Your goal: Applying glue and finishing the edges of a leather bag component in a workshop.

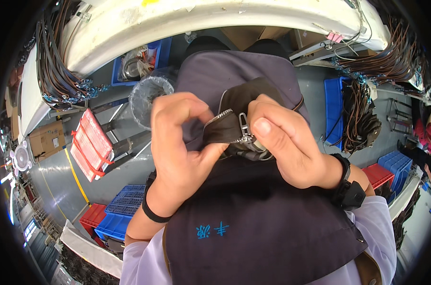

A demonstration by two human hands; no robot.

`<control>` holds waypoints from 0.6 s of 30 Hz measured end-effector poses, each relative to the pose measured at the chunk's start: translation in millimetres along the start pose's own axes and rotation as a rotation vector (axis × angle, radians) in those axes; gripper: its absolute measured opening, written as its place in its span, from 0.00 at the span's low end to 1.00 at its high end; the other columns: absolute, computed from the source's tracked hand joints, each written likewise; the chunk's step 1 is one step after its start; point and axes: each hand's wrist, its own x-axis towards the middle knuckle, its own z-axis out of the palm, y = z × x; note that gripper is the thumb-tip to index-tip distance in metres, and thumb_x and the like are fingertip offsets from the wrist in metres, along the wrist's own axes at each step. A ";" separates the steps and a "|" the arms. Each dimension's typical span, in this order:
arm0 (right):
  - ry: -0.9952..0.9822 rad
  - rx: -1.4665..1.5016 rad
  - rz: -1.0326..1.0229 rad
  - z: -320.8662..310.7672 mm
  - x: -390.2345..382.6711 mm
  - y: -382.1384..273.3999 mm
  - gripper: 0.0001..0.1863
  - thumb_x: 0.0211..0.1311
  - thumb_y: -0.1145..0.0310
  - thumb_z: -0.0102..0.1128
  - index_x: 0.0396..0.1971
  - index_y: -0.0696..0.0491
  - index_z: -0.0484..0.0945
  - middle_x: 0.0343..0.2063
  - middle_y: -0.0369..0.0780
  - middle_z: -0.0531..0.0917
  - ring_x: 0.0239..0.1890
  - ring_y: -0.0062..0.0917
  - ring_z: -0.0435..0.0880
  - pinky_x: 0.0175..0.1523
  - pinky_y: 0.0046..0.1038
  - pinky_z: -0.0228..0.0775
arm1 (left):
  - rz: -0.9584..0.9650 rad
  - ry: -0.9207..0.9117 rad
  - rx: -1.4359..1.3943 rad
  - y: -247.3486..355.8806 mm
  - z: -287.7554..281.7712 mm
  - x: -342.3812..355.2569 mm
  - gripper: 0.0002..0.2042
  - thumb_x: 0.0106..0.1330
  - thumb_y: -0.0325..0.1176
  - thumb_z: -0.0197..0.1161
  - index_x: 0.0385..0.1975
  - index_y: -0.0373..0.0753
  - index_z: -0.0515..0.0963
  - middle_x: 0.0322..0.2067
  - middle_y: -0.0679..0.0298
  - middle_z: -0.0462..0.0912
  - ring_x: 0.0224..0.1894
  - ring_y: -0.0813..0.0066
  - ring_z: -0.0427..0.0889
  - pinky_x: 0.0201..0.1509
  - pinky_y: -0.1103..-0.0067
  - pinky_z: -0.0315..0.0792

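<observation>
A dark olive fabric piece with a silver toothed zipper [232,123] is held above my dark apron lap [239,66]. My left hand [179,142] pinches the zipper's left part between thumb and curled fingers. My right hand [284,137] grips the piece at the right, thumb bent beside the silver zipper pull [246,130]. The rest of the fabric lies behind both hands, partly hidden by them.
A white worktop [215,14] curves ahead, with bundled dark cords [58,80] at both sides. Around me are a plastic-lined bin [141,95], blue crates [334,109], red crates [377,175] and a red-strapped pink stack [89,142]. A person in red [427,128] is at far right.
</observation>
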 end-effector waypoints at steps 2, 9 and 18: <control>0.012 0.085 0.075 3.3 -0.3 0.4 0.15 0.69 0.66 0.43 0.22 0.58 0.66 0.19 0.38 0.67 0.24 0.27 0.64 0.33 0.27 0.56 | 0.131 -0.008 0.100 -7.9 -8.4 -1.7 0.18 0.44 0.30 0.75 0.30 0.38 0.72 0.35 0.61 0.71 0.36 0.69 0.69 0.37 0.75 0.65; 0.004 0.349 0.256 7.6 -2.3 4.3 0.17 0.71 0.64 0.41 0.22 0.58 0.64 0.17 0.33 0.63 0.22 0.16 0.58 0.26 0.23 0.54 | 0.184 -0.242 0.037 1.7 -11.6 6.1 0.12 0.47 0.33 0.71 0.29 0.38 0.77 0.30 0.62 0.71 0.33 0.68 0.70 0.36 0.75 0.65; 0.033 0.354 0.284 11.2 -0.9 8.2 0.18 0.71 0.62 0.41 0.24 0.59 0.66 0.18 0.33 0.62 0.23 0.15 0.58 0.28 0.21 0.55 | 0.409 -0.374 0.344 16.8 -20.7 23.0 0.09 0.42 0.26 0.67 0.26 0.40 0.78 0.28 0.65 0.73 0.31 0.67 0.72 0.36 0.74 0.63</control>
